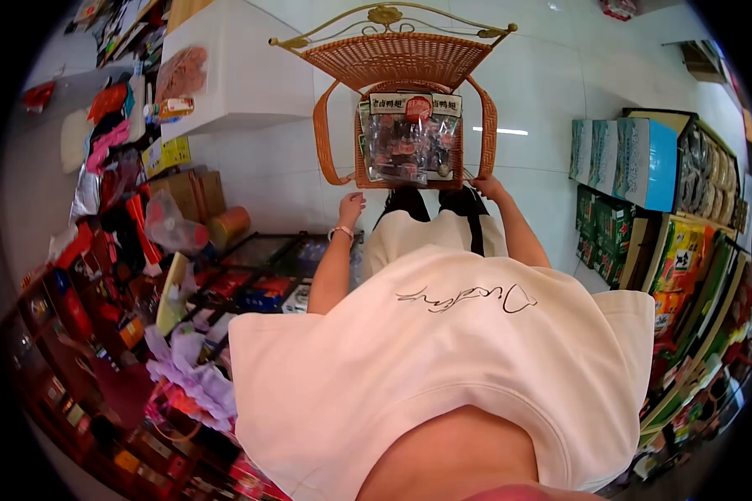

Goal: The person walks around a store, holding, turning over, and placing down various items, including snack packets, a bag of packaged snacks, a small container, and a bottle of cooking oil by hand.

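In front of me stands a brown wicker chair [397, 60] with curved arms and a gold metal top rail. On its seat lie clear packets of duck wings [405, 150] with cream printed headers and a red round mark. My right hand [487, 187] is at the front right corner of the chair, its fingers curled against the edge where the arm meets the seat. Just off the front left corner is my left hand [353, 206], fingers loosely curled, with nothing visible in them. A band circles that wrist.
A white counter [242, 67] stands at the left, near a cardboard box [194, 194] and a cluttered black rack [259, 267]. On the right are blue boxes [635, 159], green cartons [603, 225] and shelves with yellow and orange packets [681, 259]. The floor [526, 92] is pale tile.
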Demonstrator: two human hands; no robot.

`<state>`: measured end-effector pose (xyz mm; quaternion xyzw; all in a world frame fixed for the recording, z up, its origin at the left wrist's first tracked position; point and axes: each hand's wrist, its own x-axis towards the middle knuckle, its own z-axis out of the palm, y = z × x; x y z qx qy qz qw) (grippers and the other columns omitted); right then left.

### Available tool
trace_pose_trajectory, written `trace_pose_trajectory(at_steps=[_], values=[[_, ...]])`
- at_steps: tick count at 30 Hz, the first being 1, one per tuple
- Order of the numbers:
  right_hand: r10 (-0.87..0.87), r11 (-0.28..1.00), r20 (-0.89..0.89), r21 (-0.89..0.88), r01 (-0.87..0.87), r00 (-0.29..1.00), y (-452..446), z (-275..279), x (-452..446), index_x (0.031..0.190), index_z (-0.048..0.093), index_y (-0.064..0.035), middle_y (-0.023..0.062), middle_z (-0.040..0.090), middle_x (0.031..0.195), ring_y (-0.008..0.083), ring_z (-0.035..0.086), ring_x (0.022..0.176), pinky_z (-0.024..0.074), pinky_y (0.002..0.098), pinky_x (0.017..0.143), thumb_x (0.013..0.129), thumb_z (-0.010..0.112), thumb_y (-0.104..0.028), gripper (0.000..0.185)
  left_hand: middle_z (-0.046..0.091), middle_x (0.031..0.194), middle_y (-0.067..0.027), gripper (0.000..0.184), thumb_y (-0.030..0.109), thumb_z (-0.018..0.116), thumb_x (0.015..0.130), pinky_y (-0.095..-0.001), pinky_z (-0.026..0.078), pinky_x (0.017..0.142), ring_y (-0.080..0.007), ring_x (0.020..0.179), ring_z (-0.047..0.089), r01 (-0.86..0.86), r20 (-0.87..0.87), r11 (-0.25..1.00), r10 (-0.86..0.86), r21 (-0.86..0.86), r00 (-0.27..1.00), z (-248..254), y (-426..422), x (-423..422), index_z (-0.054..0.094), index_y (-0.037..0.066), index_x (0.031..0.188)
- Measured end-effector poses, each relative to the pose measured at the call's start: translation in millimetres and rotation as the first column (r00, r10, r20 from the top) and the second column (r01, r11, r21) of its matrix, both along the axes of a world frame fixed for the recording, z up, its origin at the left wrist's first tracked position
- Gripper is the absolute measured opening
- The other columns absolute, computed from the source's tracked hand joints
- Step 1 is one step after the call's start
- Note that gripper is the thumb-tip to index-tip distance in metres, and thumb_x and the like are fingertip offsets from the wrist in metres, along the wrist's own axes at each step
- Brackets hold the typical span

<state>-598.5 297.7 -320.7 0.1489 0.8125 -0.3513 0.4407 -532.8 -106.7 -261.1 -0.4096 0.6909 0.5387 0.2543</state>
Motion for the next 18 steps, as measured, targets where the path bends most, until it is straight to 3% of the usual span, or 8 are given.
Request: trace_pose_trajectory(at_steps=[3, 4, 5, 6, 9, 11, 15, 18], values=[[-0.048, 0.999, -0.198, -0.031, 0.043, 0.979, 35.1, 3.8, -13.6, 0.094, 0.059, -0.0043, 0.0084, 0.061, 0.074, 0.0168, 0.055, 0.06, 0.0436, 0.027, 0.048, 0.074, 0.057, -0.031, 0.034, 0.062, 0.082, -0.008, 0.027, 0.026, 0.05, 0.08, -0.0296, 0.044, 0.062, -0.0168, 0.072, 0.057, -0.023, 0.077, 0.998, 0.019, 0.051, 0.997, -57.0, 9.4, 72.3, 0.059, 0.003, 0.092], [-0.109, 0.993, -0.185, -0.073, 0.097, 0.977, 44.3, 10.2, -20.6, 0.094, 0.058, -0.0042, 0.0085, 0.061, 0.074, 0.017, 0.055, 0.06, 0.0434, 0.0271, 0.048, 0.074, 0.056, -0.03, 0.033, 0.062, 0.082, -0.0097, 0.028, 0.025, 0.05, 0.079, -0.0301, 0.044, 0.063, -0.0187, 0.073, 0.057, 0.256, -0.006, 0.957, -0.259, -0.14, 0.966, -66.1, 16.7, 83.8, 0.059, 0.001, 0.091], [-0.167, 0.983, -0.168, -0.11, 0.15, 0.972, 55.1, 18.7, -25.6, 0.094, 0.058, -0.0042, 0.0086, 0.061, 0.074, 0.0172, 0.055, 0.059, 0.0432, 0.0272, 0.048, 0.074, 0.056, -0.029, 0.032, 0.061, 0.083, -0.0113, 0.028, 0.024, 0.05, 0.078, -0.0306, 0.044, 0.063, -0.0206, 0.073, 0.058, 0.484, -0.029, 0.806, -0.524, -0.34, 0.852, -74.3, 29.5, 95.6, 0.059, 0.0, 0.089], [-0.222, 0.969, -0.142, -0.143, 0.202, 0.965, 67.3, 22.8, -24.3, 0.095, 0.057, -0.0041, 0.0087, 0.061, 0.075, 0.0174, 0.055, 0.058, 0.0431, 0.0273, 0.047, 0.074, 0.055, -0.028, 0.031, 0.061, 0.083, -0.0129, 0.029, 0.023, 0.05, 0.077, -0.0312, 0.045, 0.064, -0.0225, 0.073, 0.058, 0.639, 0.016, 0.567, -0.741, -0.52, 0.671, -70.6, 42.2, 105.2, 0.059, -0.002, 0.088], [-0.171, 0.983, -0.113, -0.09, 0.162, 0.979, 102.4, 16.1, -24.0, 0.096, 0.056, -0.0044, 0.009, 0.061, 0.074, 0.0172, 0.055, 0.056, 0.0419, 0.0273, 0.045, 0.075, 0.052, -0.025, 0.029, 0.061, 0.082, -0.0146, 0.032, 0.024, 0.051, 0.076, -0.0345, 0.044, 0.069, -0.0264, 0.075, 0.058, 0.399, -0.134, 0.846, -0.468, -0.352, 0.873, -44.2, 56.3, 108.6, 0.057, -0.003, 0.093], [-0.104, 0.993, -0.064, -0.058, 0.101, 0.992, 123.7, -3.8, -17.9, 0.096, 0.056, -0.0047, 0.0095, 0.061, 0.074, 0.0176, 0.055, 0.055, 0.0417, 0.0292, 0.044, 0.075, 0.051, -0.025, 0.029, 0.061, 0.082, -0.0143, 0.033, 0.024, 0.052, 0.076, -0.0328, 0.045, 0.068, -0.024, 0.074, 0.059, 0.235, -0.124, 0.943, -0.269, -0.237, 0.955, -31.8, 68.7, 95.3, 0.057, -0.002, 0.095], [0.034, 0.995, 0.115, 0.086, -0.044, 0.993, 122.4, -5.0, -6.4, 0.095, 0.056, -0.0063, 0.009, 0.061, 0.074, 0.0189, 0.055, 0.055, 0.0438, 0.0336, 0.045, 0.074, 0.05, -0.025, 0.029, 0.061, 0.078, -0.0133, 0.031, 0.024, 0.053, 0.078, -0.0284, 0.046, 0.064, -0.0189, 0.071, 0.059, -0.072, -0.066, 0.997, 0.072, 0.002, 0.995, -8.7, 96.7, 63.8, 0.058, -0.001, 0.095], [0.166, 0.982, 0.173, 0.058, -0.179, 0.971, 99.3, -8.8, -9.7, 0.095, 0.055, -0.0071, 0.0089, 0.06, 0.074, 0.0199, 0.054, 0.055, 0.0452, 0.0354, 0.047, 0.074, 0.05, -0.026, 0.029, 0.061, 0.075, -0.0107, 0.026, 0.023, 0.053, 0.078, -0.0259, 0.046, 0.06, -0.0161, 0.068, 0.058, -0.153, -0.16, 0.988, 0.153, 0.017, 0.975, 2.3, 125.1, 40.2, 0.059, 0.001, 0.091]])
